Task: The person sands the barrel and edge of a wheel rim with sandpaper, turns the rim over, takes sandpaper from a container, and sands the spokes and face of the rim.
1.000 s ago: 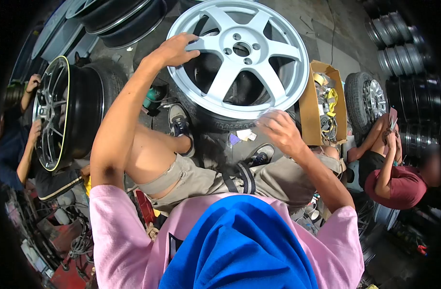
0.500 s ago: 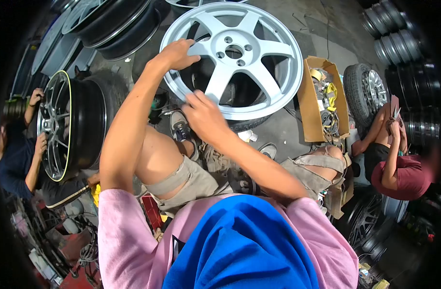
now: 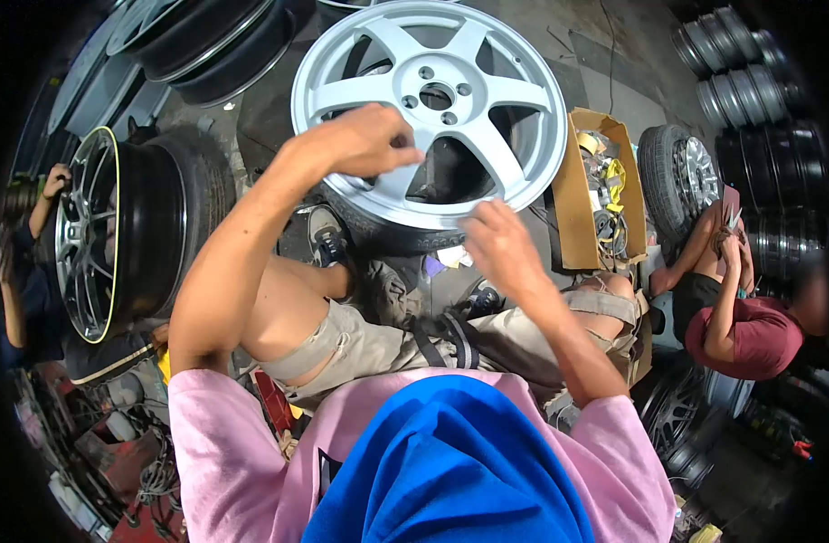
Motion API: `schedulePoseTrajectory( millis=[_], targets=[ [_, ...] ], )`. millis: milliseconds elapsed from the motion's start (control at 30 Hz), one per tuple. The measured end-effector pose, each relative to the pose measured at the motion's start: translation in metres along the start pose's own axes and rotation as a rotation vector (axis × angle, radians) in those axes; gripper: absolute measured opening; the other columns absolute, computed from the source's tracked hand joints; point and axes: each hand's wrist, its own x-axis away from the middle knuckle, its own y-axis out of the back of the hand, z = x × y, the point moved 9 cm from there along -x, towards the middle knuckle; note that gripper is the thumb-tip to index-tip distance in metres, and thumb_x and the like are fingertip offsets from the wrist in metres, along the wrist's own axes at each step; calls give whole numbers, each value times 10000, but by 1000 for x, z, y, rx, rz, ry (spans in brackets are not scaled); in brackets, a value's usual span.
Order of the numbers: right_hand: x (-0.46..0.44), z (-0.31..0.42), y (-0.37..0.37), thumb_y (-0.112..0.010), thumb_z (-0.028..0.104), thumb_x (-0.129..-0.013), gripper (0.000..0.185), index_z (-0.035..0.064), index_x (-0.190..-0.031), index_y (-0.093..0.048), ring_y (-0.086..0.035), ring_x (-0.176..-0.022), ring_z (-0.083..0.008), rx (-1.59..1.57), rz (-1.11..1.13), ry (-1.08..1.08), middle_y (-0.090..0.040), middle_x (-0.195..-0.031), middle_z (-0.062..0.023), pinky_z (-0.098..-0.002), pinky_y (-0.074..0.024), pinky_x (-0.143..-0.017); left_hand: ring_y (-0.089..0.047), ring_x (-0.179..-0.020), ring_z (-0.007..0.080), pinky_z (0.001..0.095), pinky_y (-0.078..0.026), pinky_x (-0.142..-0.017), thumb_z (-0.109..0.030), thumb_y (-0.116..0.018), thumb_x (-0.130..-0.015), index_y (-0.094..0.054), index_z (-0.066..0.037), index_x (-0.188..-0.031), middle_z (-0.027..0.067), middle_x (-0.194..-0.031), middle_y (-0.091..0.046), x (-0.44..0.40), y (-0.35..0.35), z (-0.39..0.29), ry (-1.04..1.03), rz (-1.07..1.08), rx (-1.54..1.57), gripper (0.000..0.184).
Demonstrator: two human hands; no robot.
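A light grey-white six-spoke wheel rim (image 3: 473, 127) lies face up in front of me on a black tyre (image 3: 432, 241). My left hand (image 3: 369, 142) is over the rim's near-left spokes with its fingers curled; what they hold, if anything, is hidden. At the near edge of the rim is my right hand (image 3: 503, 242), its fingers bent together, slightly blurred, with their tips by the lip. I cannot make out anything in that grip. Paper scraps (image 3: 450, 258) lie on the floor between my feet.
To the right, a cardboard box (image 3: 573, 213) holds tape and yellow material. Beyond it stand a tyre with a chrome wheel (image 3: 695, 172) and a seated person (image 3: 735, 330) holding scissors and a reddish sheet. At left, another person's hand (image 3: 57, 179) touches a yellow-edged wheel (image 3: 89, 235).
My left hand has moved right and nearer across the spokes from the rim's left side. My right hand has shifted right along the near edge. At left, the other person's lower hand has left the wheel.
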Motion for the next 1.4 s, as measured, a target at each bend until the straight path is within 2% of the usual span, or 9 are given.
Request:
schedulePoseTrajectory(
  millis=[267,467,567,633,800,933,1067,1233,1400],
  targets=[
    [6,-22,51,-711,-6,-786,237,19,-1021,-720,-615,-931,-332,-28,-153,-102,-611,-945,-112,-447,-524,-840,-720,-999,396,470,-549,-939,-318,-657,-972,-764,8,-1109,242,-1013,-763,4,-37,-29,66,221,7,369],
    [8,-13,6,-705,-31,-790,261,38,-1041,-725,-615,-927,-348,-58,-103,-86,-623,-964,-130,-452,-532,-807,-714,-998,417,471,-544,-945,-256,-611,-973,-751,32,-1116,255,-997,-756,2,-65,-40,-44,301,27,351],
    [-17,23,-16,-662,-22,-793,127,-5,-919,-658,-598,-946,-350,-55,-90,-94,-582,-961,-158,-464,-522,-806,-710,-999,423,477,-546,-943,-180,-579,-946,-751,24,-1122,261,-1006,-750,-7,-78,-40,-55,386,-68,319],
    [-25,35,-16,-651,-6,-799,83,-1,-882,-643,-599,-965,-343,-22,-103,-32,-580,-949,-157,-455,-523,-834,-705,-1016,429,490,-546,-944,-117,-545,-904,-747,17,-1136,265,-1018,-746,-6,-90,-30,81,526,-81,336],
    [2,-22,12,-659,29,-837,227,4,-1052,-728,-622,-1049,-361,6,82,-28,-652,-1069,-166,-477,-502,-959,-704,-1022,444,505,-545,-942,-97,-535,-875,-744,28,-1132,278,-1019,-742,5,-91,-33,10,433,-53,354],
    [-1,-50,25,-678,0,-812,193,28,-994,-733,-617,-967,-344,-67,125,-75,-619,-955,-128,-481,-510,-866,-706,-1007,454,508,-548,-932,-97,-544,-870,-747,27,-1120,295,-1010,-735,10,-98,-35,9,426,-129,345],
    [-36,2,-6,-693,77,-805,150,1,-933,-705,-649,-963,-388,-126,147,-6,-636,-925,-167,-487,-534,-860,-706,-1012,452,507,-555,-903,-108,-573,-876,-741,35,-1107,290,-1005,-736,7,-93,-41,75,501,-148,319],
    [-36,-27,2,-701,112,-812,203,-13,-972,-715,-662,-972,-387,-147,431,-32,-648,-949,-186,-487,-535,-849,-704,-1039,442,497,-548,-933,-124,-579,-888,-738,29,-1138,288,-1037,-736,5,-95,-23,64,477,-64,334],
    [-33,-39,10,-718,80,-778,183,3,-944,-718,-662,-941,-360,-199,364,-36,-653,-915,-168,-467,-538,-847,-701,-1075,426,491,-535,-975,-119,-570,-889,-733,25,-1173,293,-1073,-732,4,-91,-22,30,433,22,358]
  ],
)
